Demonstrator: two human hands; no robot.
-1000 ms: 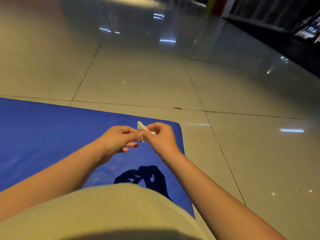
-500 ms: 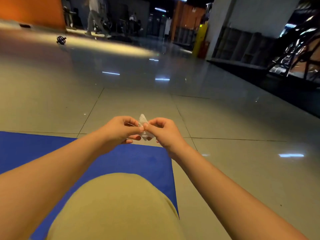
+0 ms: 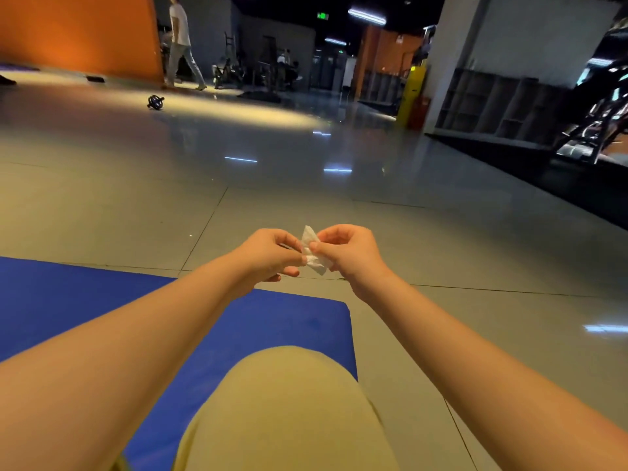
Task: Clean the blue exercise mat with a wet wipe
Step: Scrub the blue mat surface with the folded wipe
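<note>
The blue exercise mat (image 3: 278, 324) lies on the tiled floor under my knee, and its right corner shows at mid-frame. A small crumpled white wet wipe (image 3: 312, 250) hangs in the air above the floor just beyond the mat's far edge. My left hand (image 3: 270, 254) and my right hand (image 3: 350, 254) both pinch it between thumb and fingertips, close together. My knee in beige trousers (image 3: 289, 413) covers part of the mat at the bottom.
Glossy grey floor tiles (image 3: 458, 253) stretch ahead and to the right. A dark ab wheel (image 3: 155, 102) lies far off on the left. A person (image 3: 181, 42) walks by the orange wall at the back. Shelving (image 3: 492, 103) and gym machines line the right side.
The view has tilted up from the mat toward the gym hall. My hands stay together on the wipe, now held over the floor past the mat's edge.
</note>
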